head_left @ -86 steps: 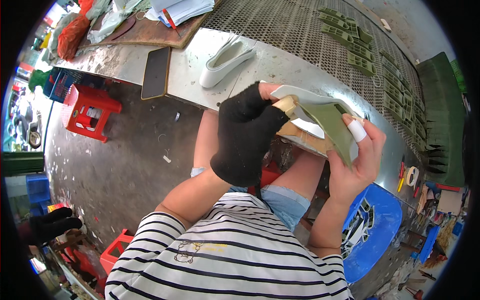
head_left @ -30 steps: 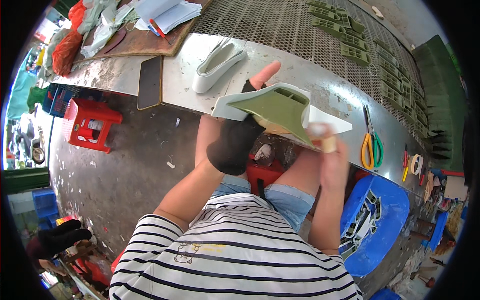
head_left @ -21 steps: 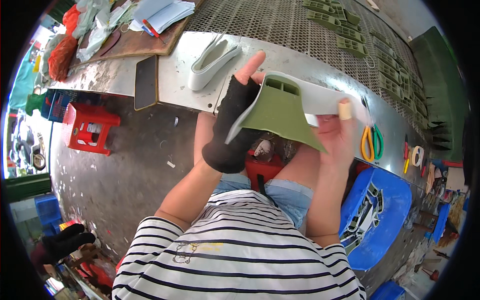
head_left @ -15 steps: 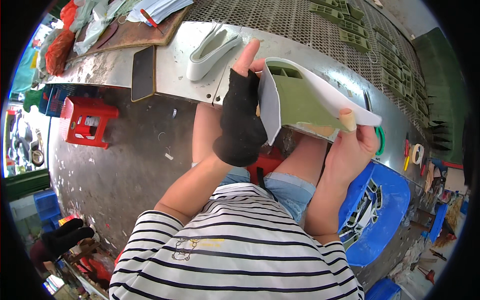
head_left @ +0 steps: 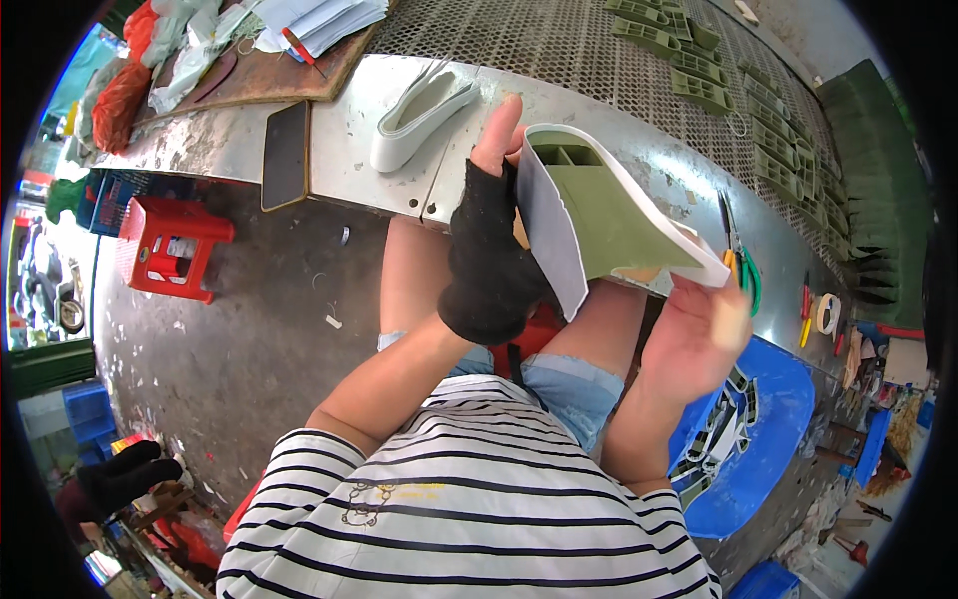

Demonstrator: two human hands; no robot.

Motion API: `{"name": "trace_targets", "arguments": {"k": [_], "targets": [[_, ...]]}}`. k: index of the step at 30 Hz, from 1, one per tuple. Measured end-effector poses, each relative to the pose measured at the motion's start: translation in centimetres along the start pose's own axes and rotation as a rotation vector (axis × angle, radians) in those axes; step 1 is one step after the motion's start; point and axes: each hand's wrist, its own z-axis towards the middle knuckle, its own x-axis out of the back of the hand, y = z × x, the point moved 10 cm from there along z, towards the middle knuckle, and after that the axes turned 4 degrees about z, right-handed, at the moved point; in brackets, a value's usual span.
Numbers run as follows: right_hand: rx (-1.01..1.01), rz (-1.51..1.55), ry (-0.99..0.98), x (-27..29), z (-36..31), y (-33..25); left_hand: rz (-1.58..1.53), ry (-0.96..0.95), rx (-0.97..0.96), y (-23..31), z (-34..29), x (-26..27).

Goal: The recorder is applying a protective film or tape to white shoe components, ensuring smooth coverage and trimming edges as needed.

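My left hand, in a black fingerless glove, grips the near end of an olive-green shoe sole with a white rim, held above my lap in front of the metal table's edge. A white band wraps round the sole's side. My right hand is under the sole's right end, fingers apart, blurred, touching or just below the white band.
On the metal table lie a white strip loop, a dark flat slab, green-handled scissors and rows of green soles on the perforated top. A red stool stands left, a blue seat right.
The sole has been turned and tilted between my hands since earlier. My right hand has slid from the sole's upper right edge down under its right end.
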Motion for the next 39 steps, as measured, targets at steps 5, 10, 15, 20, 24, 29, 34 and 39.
{"name": "trace_targets", "arguments": {"k": [5,10,15,20,24,29,34,39], "targets": [[-0.083,0.272,-0.163,-2.2,0.1,2.0,-0.243,0.001,0.036,-0.6,-0.5,-1.0],[-0.314,0.268,-0.207,-4.5,-1.0,6.0,-0.230,0.000,0.056,-2.5,-0.2,-1.4],[-0.121,0.799,-0.526,-5.3,-0.5,0.1,-0.420,-0.019,0.042,-2.4,0.4,-1.0],[-0.556,1.400,0.252,-1.1,-0.2,5.9,-0.443,-0.015,0.072,-2.0,0.1,-1.4],[-0.264,0.475,-0.192,-4.8,-1.2,4.6,-0.244,-0.012,0.080,-3.2,0.5,-1.0],[-0.051,0.670,-0.519,-4.3,0.3,-1.8,-0.549,-0.137,0.378,-3.8,0.5,-1.4],[-0.223,-0.097,-0.546,-5.1,1.9,4.3,-0.861,-0.235,0.797,-6.4,-2.2,-3.6],[-0.234,-0.278,-0.283,-3.5,3.0,5.4,-0.472,-0.467,0.330,-5.5,-1.4,-5.6]]}}
